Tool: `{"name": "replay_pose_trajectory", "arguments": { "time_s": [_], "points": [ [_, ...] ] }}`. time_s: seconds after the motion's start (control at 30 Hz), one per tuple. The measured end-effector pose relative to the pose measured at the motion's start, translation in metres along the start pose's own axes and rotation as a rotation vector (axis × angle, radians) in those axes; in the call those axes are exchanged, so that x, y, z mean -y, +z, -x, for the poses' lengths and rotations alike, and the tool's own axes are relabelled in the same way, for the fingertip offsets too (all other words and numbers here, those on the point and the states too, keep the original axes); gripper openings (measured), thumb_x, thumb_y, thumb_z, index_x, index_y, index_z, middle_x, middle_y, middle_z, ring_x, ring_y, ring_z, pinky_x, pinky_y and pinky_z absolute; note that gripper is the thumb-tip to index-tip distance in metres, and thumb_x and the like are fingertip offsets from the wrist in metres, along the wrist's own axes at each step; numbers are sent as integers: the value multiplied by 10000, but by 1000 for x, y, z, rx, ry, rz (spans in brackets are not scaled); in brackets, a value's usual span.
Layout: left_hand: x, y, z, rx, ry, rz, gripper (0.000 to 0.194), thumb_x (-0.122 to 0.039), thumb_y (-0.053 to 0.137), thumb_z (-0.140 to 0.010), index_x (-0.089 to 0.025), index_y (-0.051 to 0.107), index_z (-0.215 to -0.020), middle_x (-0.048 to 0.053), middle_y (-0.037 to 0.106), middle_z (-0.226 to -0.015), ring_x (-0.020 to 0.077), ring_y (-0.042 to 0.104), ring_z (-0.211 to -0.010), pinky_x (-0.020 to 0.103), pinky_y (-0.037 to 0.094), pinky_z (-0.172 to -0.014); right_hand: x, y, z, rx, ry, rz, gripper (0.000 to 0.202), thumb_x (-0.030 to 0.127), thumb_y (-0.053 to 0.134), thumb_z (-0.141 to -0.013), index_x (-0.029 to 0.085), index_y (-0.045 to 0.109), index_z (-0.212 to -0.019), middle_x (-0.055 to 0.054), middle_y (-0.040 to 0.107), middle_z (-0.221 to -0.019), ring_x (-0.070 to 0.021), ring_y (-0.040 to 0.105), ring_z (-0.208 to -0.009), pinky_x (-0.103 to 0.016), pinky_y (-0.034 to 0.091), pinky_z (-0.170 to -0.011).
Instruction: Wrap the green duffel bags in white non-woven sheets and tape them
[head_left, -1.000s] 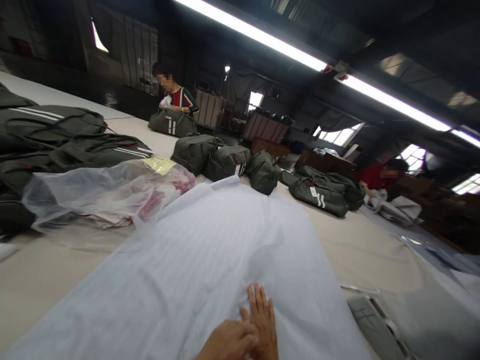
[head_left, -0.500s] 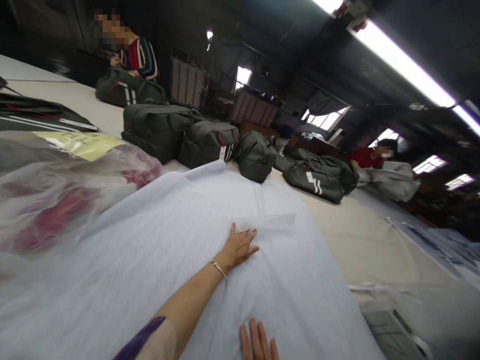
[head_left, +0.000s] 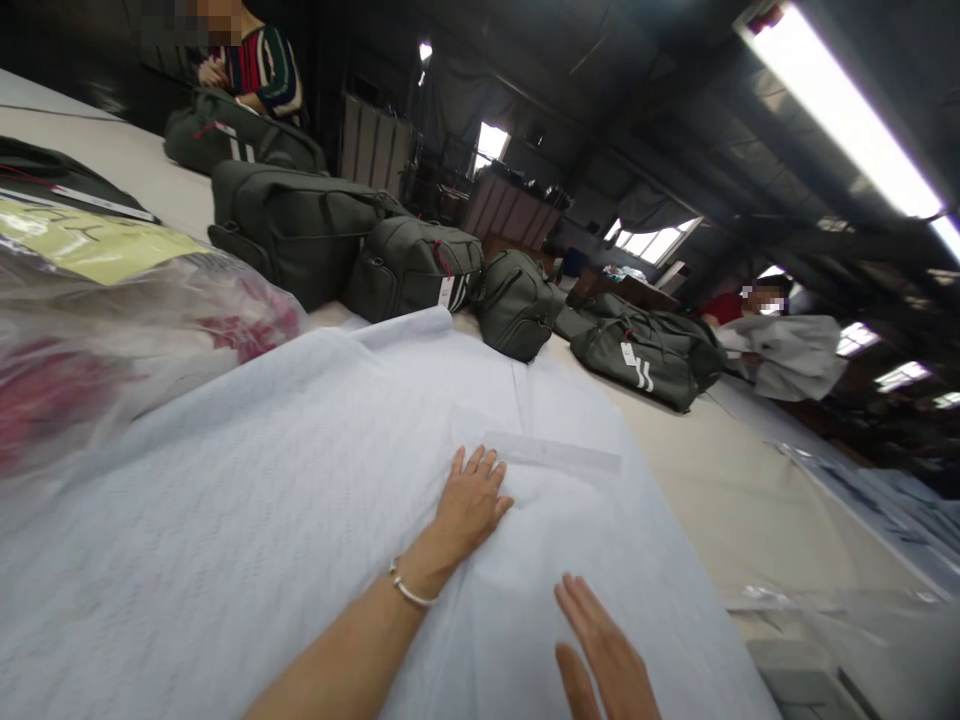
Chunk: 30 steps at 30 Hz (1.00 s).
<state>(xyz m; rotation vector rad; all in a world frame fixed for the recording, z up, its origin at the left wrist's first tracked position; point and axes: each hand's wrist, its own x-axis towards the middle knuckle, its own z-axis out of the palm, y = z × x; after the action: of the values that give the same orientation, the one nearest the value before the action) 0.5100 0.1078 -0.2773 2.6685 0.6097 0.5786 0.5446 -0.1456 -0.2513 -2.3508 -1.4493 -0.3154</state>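
A large sheet of thin white material [head_left: 300,500] covers the near part of the table, with some wrinkles in it. My left hand [head_left: 471,500] rests flat on it, fingers spread, a silver bangle at the wrist. Just beyond its fingertips a translucent strip [head_left: 555,453] shows on the sheet. My right hand [head_left: 604,650] is over the sheet at the bottom, nearer to me and to the right; its thumb stands apart from the fingers and it holds nothing.
Dark green bags [head_left: 420,270] stand in a row beyond the sheet. A clear plastic bag with pink contents [head_left: 255,310] and a yellow label lies at left. One person [head_left: 274,75] stands at the back left, another [head_left: 724,308] at the back right. A grey object lies bottom right.
My right hand has come further into view, forward and to the right. My left hand's fingers have shifted slightly on the sheet. The strip now lies lower and extends further right.
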Motion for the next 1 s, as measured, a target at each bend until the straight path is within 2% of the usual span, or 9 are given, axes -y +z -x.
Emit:
{"name": "replay_pose_trajectory", "arguments": {
  "time_s": [0.07,0.13,0.23,0.37,0.57,0.73,0.8,0.9,1.0],
  "points": [
    [1,-2,-1,-6,-4,25,485,-466,474,-968,-193,505,-1368,110,467,-1481,290,348,-1415,563,220,-1179,-2,10,-61,18,-51,-33,522,366,368,-989,292,307,-1502,-25,382,-1533,-246,332,-1427,-523,319,-1163],
    [3,-3,-2,-6,4,56,464,-417,453,-981,-205,475,-1393,97,454,-1493,279,336,-1422,560,220,-1180,-1,28,-116,121,-80,-32,521,386,309,-1005,227,315,-1501,-47,340,-1555,-233,247,-1462,-526,232,-1198],
    [7,-1,-4,16,10,88,451,-295,449,-966,-205,453,-1408,78,471,-1482,263,338,-1422,544,217,-1189,-2,62,-166,314,-44,35,513,355,232,-1012,183,372,-1475,-76,353,-1546,-234,227,-1468,-532,191,-1198],
    [9,3,-5,29,-19,96,482,-241,474,-927,-164,456,-1403,90,502,-1455,259,347,-1416,523,198,-1206,-9,90,-180,346,-27,128,492,309,210,-1009,234,448,-1433,-56,334,-1560,-240,227,-1468,-531,195,-1182],
    [6,1,-4,18,-31,84,567,-284,508,-920,-147,372,-1454,88,446,-1501,268,313,-1434,524,208,-1207,-5,80,-203,223,75,159,460,325,282,-1001,209,509,-1384,-101,534,-1423,-232,490,-1297,-436,370,-1079],
    [5,-2,-4,22,-5,70,620,-345,522,-933,-149,317,-1484,86,421,-1518,277,305,-1438,534,200,-1205,-12,92,-220,328,13,119,512,279,230,-993,237,339,-1492,-47,289,-1585,-219,217,-1471,-500,172,-1187],
    [5,-3,-4,27,-9,65,607,-365,519,-939,-159,334,-1479,85,440,-1505,289,318,-1431,531,209,-1201,-16,98,-219,379,28,114,523,300,216,-995,246,289,-1510,-34,248,-1598,-219,167,-1485,-521,147,-1189],
    [4,-1,-5,16,-27,77,581,-374,510,-947,-162,357,-1466,86,467,-1486,301,350,-1413,530,222,-1193,-17,99,-220,391,58,104,517,333,249,-994,250,316,-1500,-32,276,-1590,-232,197,-1476,-530,166,-1180],
    [5,3,-5,-19,-41,84,541,-362,501,-953,-155,385,-1439,104,491,-1463,299,394,-1387,526,246,-1182,-12,97,-227,342,74,98,471,362,323,-986,242,445,-1425,-62,412,-1523,-247,331,-1412,-519,204,-1164]
  ]
}}
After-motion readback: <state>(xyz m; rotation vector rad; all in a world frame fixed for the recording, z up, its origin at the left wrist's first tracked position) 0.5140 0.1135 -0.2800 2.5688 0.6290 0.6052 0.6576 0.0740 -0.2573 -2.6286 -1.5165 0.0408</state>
